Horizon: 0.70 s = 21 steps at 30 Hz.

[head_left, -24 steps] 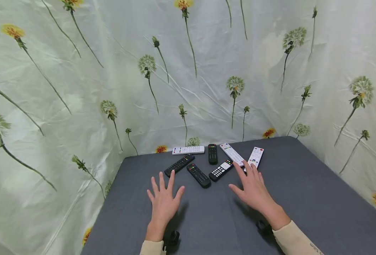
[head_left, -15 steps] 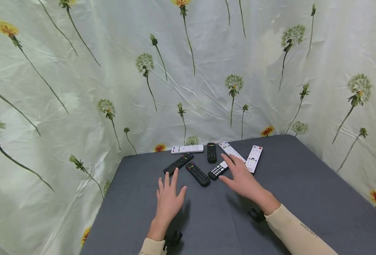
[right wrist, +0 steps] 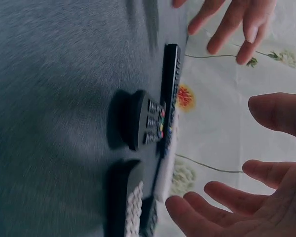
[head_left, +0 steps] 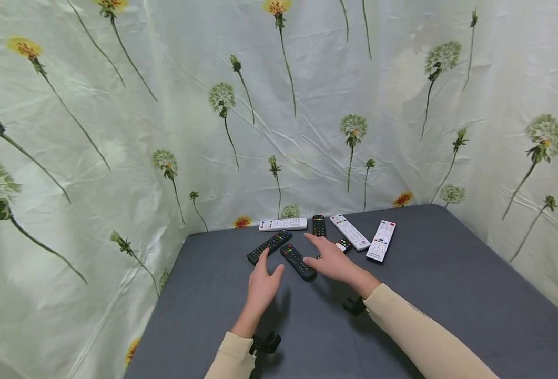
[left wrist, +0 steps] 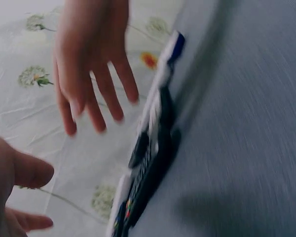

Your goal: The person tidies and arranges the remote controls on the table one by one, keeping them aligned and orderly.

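Observation:
Above the table, my left hand [head_left: 262,287] hovers with fingers extended, near a long black remote control [head_left: 270,246]; it holds nothing. My right hand [head_left: 333,262] is also raised with straight fingers, bare of any object, over a black remote with white buttons [head_left: 343,245] that it partly covers. Between the hands lies another black remote [head_left: 298,261], tilted on the cloth. In the right wrist view that black remote [right wrist: 144,121] lies on the table, apart from my right fingers [right wrist: 224,197]. The left wrist view is blurred and shows both hands off the surface.
Behind them lie a white remote [head_left: 283,224], a black one [head_left: 318,226] and a slanted white one [head_left: 349,231]. Another white remote [head_left: 381,241] lies farther right. A dark grey cloth [head_left: 449,295] covers the table. A flower-patterned curtain [head_left: 307,142] hangs behind it.
My right hand has moved left, uncovering the white remotes and coming over the black one with white buttons. My left hand has turned more sideways and shifted slightly right. The remotes stay put.

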Tool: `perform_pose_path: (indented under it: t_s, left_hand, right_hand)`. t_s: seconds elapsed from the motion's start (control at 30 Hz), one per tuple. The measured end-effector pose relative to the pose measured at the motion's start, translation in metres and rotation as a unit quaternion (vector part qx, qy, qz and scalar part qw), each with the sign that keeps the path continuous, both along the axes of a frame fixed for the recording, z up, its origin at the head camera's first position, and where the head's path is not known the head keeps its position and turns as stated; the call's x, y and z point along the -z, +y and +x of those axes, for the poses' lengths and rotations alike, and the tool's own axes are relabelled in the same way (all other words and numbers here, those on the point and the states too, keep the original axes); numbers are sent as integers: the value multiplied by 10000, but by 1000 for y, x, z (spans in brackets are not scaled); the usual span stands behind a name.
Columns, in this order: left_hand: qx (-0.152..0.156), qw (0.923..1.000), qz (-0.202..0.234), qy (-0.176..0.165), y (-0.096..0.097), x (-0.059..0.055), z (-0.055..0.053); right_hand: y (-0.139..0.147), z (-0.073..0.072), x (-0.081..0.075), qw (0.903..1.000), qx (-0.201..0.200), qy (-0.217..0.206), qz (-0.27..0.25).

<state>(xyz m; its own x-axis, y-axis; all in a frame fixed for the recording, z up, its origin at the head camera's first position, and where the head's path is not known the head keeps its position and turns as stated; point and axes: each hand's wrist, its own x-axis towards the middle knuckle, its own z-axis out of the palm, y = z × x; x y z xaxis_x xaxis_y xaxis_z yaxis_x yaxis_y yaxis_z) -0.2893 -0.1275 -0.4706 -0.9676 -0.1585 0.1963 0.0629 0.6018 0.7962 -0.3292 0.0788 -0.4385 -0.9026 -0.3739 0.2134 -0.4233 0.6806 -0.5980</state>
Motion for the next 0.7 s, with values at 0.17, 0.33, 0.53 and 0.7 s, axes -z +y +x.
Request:
perform_pose_path:
  t_s: [0.17, 0.33, 0.53, 0.7]
  left_hand:
    - [45, 9819, 1759, -697, 9, -4, -11]
    - [216, 9386, 3230, -1196, 15, -3, -19]
    - [135, 9000, 4072, -1548, 20, 0, -26]
    - [117, 9079, 3909, -1509, 28, 3, -35]
  right_hand:
    - [-12, -20, 5, 9980, -117, -554, -295]
    - [-20, -33, 9, 9941, -93, -1040, -291]
    - [-27, -43, 11, 9891, -77, -1431, -332]
    - [-34, -51, 15, 9884, -249, -1494, 59]
